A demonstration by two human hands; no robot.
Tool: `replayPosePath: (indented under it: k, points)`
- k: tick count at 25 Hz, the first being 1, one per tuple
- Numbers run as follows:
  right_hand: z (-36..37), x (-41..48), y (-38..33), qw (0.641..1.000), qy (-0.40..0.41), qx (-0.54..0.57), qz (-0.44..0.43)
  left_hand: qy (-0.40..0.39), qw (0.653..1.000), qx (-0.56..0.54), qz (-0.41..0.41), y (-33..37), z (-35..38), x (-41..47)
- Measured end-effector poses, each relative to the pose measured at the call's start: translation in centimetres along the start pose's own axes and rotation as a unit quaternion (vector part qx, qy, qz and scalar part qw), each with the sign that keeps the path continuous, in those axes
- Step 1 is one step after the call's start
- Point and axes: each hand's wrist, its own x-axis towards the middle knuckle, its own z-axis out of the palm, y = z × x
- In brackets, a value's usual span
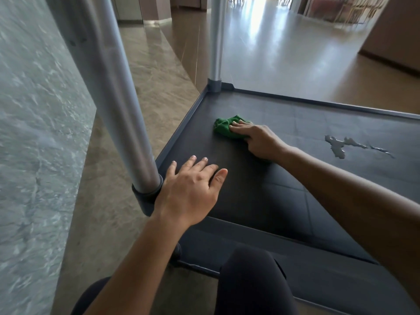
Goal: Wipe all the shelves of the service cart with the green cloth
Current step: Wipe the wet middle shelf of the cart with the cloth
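Note:
A dark grey cart shelf (pixel 284 192) with a raised rim fills the middle and right of the head view. My right hand (pixel 259 139) presses a bunched green cloth (pixel 223 128) flat onto the shelf near its far left corner. My left hand (pixel 193 189) lies flat on the shelf at the near left corner, fingers spread, holding nothing. A small puddle of liquid (pixel 338 147) sits on the shelf to the right of the cloth.
Two silver posts rise from the shelf corners: one near (pixel 127 123), one far (pixel 217 39). A grey marble wall (pixel 34 133) runs close along the left. Glossy beige floor (pixel 284 53) stretches beyond. My dark-clothed knees (pixel 252 280) are at the bottom edge.

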Motion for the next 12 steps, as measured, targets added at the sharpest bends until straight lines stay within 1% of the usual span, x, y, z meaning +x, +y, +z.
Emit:
replayPosePath:
  k: [3,6,9,12]
  points:
    - [-0.2,-4.1,-2.5,0.999,-0.016,0.018,-0.044,0.016,1.000,-0.007,-0.003,0.0,0.0,0.0]
    - [-0.6,-8.5,-5.0,0.993,-0.055,0.042,-0.092,0.035,0.999,-0.012,-0.006,0.0,-0.1,0.1]
    - [-1.2,-11.9,-6.5,0.983,-0.096,0.052,-0.145,0.050,0.998,-0.022,-0.022,0.1,-0.2,0.0]
    - [-1.4,-14.2,-6.9,0.968,-0.132,0.080,-0.198,0.049,0.998,-0.019,-0.028,0.2,-0.3,-0.1]
